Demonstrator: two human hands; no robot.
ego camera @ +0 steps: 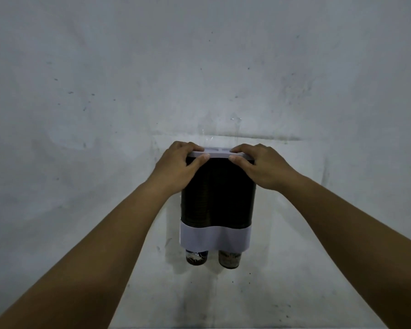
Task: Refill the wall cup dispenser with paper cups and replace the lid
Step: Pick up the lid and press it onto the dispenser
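Lid lies flat atop upright dispenser, long axis left-right, pinched by left hand and right hand at either end.

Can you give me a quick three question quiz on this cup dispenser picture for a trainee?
1. True or false: both hands grip the lid on top of the dispenser.
2. How many cups poke out below the dispenser's white band? A) none B) two C) four
3. Fill in: the dispenser hangs on the ____.

Key
1. True: the left hand and right hand each hold one end of the lid, fingers on top, thumb on its front edge.
2. B: a left cup and a right cup.
3. wall.
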